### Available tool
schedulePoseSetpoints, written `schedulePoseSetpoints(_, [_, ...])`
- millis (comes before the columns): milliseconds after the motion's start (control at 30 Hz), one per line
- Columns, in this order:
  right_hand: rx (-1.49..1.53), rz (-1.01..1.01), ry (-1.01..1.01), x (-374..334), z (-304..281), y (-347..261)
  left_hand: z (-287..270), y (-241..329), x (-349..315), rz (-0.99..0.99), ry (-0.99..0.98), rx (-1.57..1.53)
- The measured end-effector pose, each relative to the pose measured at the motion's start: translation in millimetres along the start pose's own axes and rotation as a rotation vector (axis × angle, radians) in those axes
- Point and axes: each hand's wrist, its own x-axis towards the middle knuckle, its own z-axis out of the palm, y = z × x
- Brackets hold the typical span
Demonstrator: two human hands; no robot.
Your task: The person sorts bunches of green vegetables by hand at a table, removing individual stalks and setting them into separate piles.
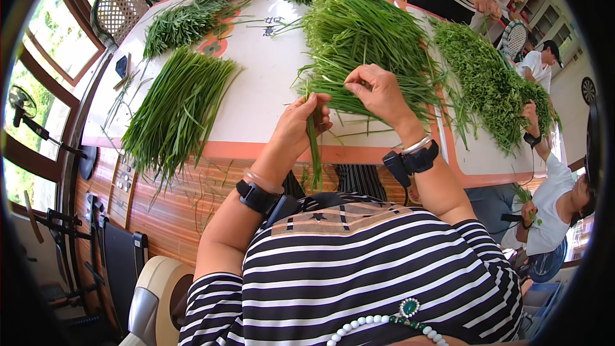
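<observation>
My left hand (306, 118) is closed around a small bunch of green stalks (314, 154), held upright at the near edge of the white table (262, 90), their lower ends hanging past that edge. My right hand (378, 93) pinches a single stalk between thumb and fingertips, at the near side of the large loose heap of greens (365, 32) (the heap runs from the table's middle toward its far edge).

A combed, aligned pile (179, 106) lies by the left edge; a smaller pile (182, 22) sits at the far left corner.

Risk, as I judge it: the hanging ends are unsupported, so a loosened left grip could shed stalks to the floor. A pull on the pinched stalk could drag tangled neighbours out of the heap.

Not verifiable: how many stalks the left hand holds; the table's far edge, covered by greens; other people's hands at the far and right edges are too small to read.
</observation>
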Motion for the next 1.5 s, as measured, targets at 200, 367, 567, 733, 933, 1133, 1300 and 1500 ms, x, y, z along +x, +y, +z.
schedulePoseSetpoints(200, [-0.082, 0.087, -0.038, -16, 26, 0, 13, -9, 15, 0.027, 0.081, 0.115])
schedulePoseSetpoints(367, [-0.125, 0.031, -0.091, -19, 24, 5, 2, -9, 20, 0.123, 0.073, 0.014])
schedulePoseSetpoints(567, [0.025, 0.257, -0.242, 0, -14, 23, -35, 9, 8, 0.214, 0.001, -0.311])
schedulePoseSetpoints(733, [-0.347, 0.103, -0.056, 16, -2, 42, -27, 18, -7, 0.171, 0.034, -0.150])
schedulePoseSetpoints(933, [-0.512, 0.068, -0.046, 19, 11, 35, 1, 7, -7, 0.105, 0.111, -0.024])
schedulePoseSetpoints(1133, [-0.268, -0.022, 0.001, 6, 22, 0, 5, -7, 16, 0.138, 0.044, -0.035])
schedulePoseSetpoints(1300, [-0.130, 0.016, -0.121, -5, 18, -3, 7, -6, 15, 0.151, 0.105, -0.026])
schedulePoseSetpoints(1500, [-0.164, 0.206, -0.229, 10, -21, 38, -35, 37, -6, 0.331, 0.131, -0.084])
